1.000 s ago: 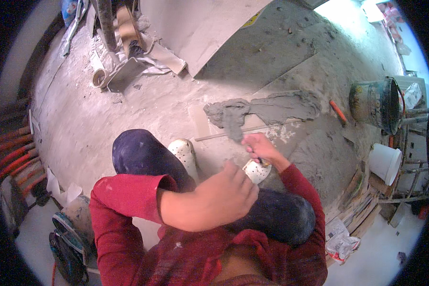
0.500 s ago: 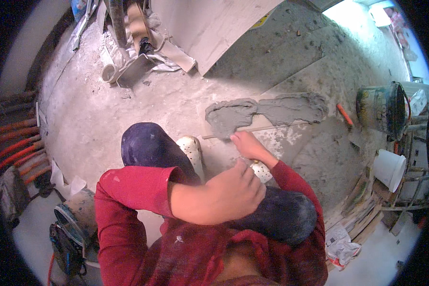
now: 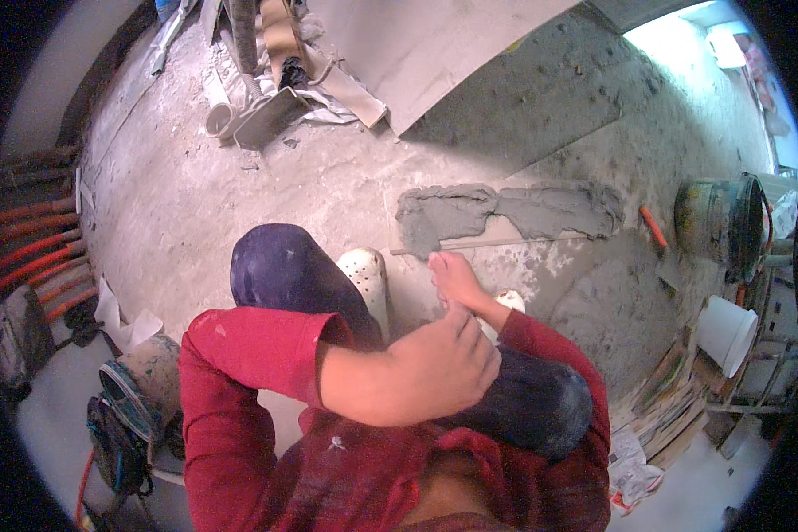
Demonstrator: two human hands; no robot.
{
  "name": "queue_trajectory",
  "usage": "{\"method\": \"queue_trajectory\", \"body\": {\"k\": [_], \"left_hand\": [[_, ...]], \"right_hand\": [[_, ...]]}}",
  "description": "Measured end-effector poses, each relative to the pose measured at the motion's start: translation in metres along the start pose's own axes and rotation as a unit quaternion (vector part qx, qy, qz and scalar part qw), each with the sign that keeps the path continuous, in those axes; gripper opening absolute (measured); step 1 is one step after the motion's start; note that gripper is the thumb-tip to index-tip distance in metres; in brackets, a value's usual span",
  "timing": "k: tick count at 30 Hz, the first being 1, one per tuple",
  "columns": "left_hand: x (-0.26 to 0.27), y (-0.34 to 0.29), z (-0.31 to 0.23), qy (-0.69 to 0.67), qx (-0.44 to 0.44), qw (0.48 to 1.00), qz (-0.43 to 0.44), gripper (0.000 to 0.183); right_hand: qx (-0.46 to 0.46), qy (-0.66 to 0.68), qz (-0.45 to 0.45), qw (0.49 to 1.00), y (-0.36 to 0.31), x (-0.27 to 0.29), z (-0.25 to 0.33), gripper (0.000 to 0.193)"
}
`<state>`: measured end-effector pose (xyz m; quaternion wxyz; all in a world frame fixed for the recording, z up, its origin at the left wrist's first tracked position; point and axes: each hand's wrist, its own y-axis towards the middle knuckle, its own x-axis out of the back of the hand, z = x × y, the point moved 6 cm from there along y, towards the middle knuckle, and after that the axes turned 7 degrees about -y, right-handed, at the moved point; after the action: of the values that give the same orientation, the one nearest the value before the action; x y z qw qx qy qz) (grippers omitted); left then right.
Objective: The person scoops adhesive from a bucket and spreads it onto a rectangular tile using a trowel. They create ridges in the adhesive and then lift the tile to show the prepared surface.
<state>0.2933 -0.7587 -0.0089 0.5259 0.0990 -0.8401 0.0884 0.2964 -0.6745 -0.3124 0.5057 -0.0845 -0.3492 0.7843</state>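
Observation:
My left hand point(image 3: 448, 359) lies across the front of my body, above my right thigh, with its fingers curled. Anything inside those fingers is hidden. Just beyond it my right hand point(image 3: 458, 277) has its fingers drawn together, close to the near left end of a grey mortar bed point(image 3: 559, 211); what they grip cannot be made out. The two hands overlap or nearly touch in this view. The wet mortar lies in two lumpy patches on a pale flat piece, with a thin strip point(image 3: 505, 241) along its near edge.
White perforated clogs point(image 3: 363, 277) are beneath me. An orange stick point(image 3: 653, 227), a dirty bucket point(image 3: 714, 222) and a white bucket point(image 3: 725, 335) stand to the right. A large board point(image 3: 434, 53) and scrap point(image 3: 270, 111) lie ahead. Orange pipes point(image 3: 35, 244) and another bucket point(image 3: 137, 386) are left.
The view has shifted slightly, so the floor and mortar appear farther right. My right hand now shows a little left relative to the mortar, and more of the left clog is visible.

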Motion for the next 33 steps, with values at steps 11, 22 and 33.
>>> {"method": "queue_trajectory", "body": {"k": [11, 22, 33], "left_hand": [[0.003, -0.002, 0.005, 0.009, 0.017, 1.0, -0.018, 0.039], [0.007, -0.008, 0.0, -0.003, 0.021, 0.999, -0.029, 0.038], [0.001, -0.005, 0.002, -0.014, 0.023, 1.0, -0.003, 0.039]], "right_hand": [[0.042, -0.26, 0.074, 0.962, -0.007, 0.036, 0.044, 0.038], [0.09, -0.265, -0.037, 0.959, -0.039, 0.05, 0.002, 0.038], [0.079, -0.437, 0.059, 0.894, -0.032, 0.056, 0.053, 0.037]]}}
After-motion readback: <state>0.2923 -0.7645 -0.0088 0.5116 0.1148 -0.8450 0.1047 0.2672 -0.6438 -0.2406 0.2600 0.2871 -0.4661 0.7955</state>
